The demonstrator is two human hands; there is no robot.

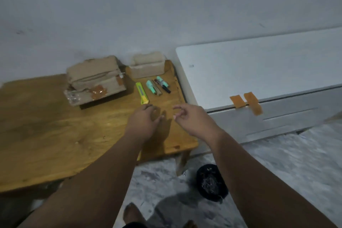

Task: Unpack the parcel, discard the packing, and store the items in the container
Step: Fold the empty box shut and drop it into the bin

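Note:
A brown cardboard parcel (96, 79) with torn tape and clear plastic wrap lies at the back of the wooden table (46, 135). Beside it on the right stands a small beige container (147, 67). In front of that lie a yellow-green utility knife (142, 93), two mint-green tubes (150, 87) and dark pen-like items (164, 87). My left hand (144, 122) hovers over the table just below the knife, fingers spread, holding nothing. My right hand (190, 118) hangs beside it near the table's right edge, fingers loosely curled and empty.
A white cabinet (259, 72) with two brown tape strips (246, 101) stands right of the table. A black bin (211, 183) with shredded scraps sits on the grey floor below the table's corner. A wall rises behind.

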